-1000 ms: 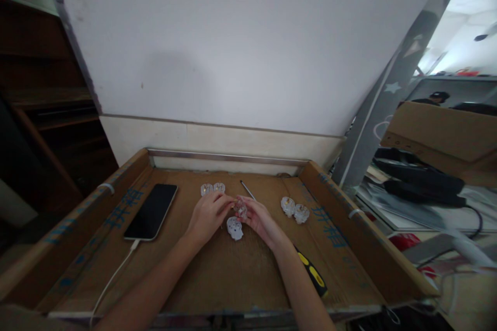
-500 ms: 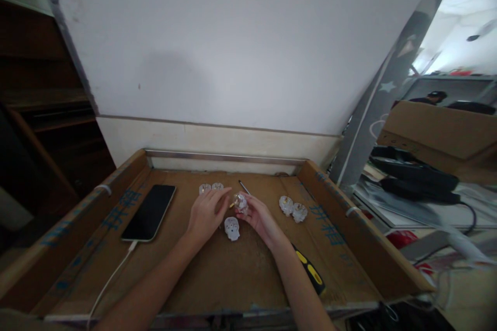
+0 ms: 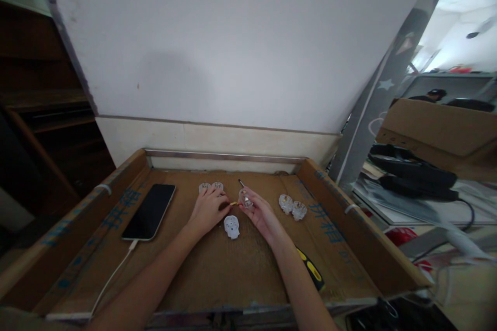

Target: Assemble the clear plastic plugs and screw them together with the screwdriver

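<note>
I hold a clear plastic piece in my right hand, pinched between thumb and fingers, just beyond the white plastic piece and a little to its right. My left hand is beyond the white piece and to its left, thumb and fingertips drawn close together at a small brass strip. The strip bridges the gap between my two hands, straight beyond the white piece; I cannot tell whether my left fingers pinch it or only touch it.

The white piece itself lies flat on the cardboard, with neither hand on it. Beyond it to the left sits a pair of clear plastic pieces, side by side and partly hidden by my left hand. Well to its right and slightly beyond lies another pair of clear pieces with brass inside. A black and yellow handle lies nearer me and to its right, partly under my forearm. A thin metal rod shows farther beyond it. Well to its left lies a phone with a white cable plugged in.
</note>
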A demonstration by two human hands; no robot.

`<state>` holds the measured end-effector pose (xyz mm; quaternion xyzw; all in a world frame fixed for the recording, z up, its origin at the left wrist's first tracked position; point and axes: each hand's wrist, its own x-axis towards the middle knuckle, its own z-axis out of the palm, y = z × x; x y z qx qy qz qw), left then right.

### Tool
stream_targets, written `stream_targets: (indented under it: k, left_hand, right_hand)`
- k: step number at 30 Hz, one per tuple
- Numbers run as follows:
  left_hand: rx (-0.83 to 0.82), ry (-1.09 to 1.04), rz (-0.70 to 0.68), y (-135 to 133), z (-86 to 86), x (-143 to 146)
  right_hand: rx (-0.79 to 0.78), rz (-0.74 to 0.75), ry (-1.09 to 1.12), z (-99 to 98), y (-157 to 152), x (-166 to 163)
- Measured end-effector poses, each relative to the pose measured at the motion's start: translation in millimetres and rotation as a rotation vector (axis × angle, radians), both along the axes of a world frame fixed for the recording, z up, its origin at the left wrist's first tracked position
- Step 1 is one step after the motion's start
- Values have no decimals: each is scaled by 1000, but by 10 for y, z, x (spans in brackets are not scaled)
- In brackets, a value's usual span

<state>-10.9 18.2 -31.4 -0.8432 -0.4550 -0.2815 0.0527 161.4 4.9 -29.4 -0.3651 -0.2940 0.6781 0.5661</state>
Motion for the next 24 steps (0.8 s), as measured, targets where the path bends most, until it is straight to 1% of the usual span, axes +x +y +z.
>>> stream_targets:
  k: [3,7,9,12,15,19,24]
  left_hand:
    - [8,-50,24,-10,16,-3]
    - [49,-182,90,-57,68,-9]
    - [50,-232,77,-93,87,-4]
    - [28,-283,17,-149,98,22]
    - [2,-302,-12,-185,102,51]
    - [-23,-291,11,-202,107,62]
    - [0,-314,31,-205,96,67]
  right_hand:
    - [22,-13,-8,-21,14,-7]
    - [59,-52,-50,-77,46,-21]
    - [77,-63,-75,-100,56,-23]
    - [111,-63,-112,-117,52,-25]
    - [133,-30,-151,-128,28,-36]
    - [147,5,-189,-154,8,-57]
    - [140,-25,-212,-178,32,-61]
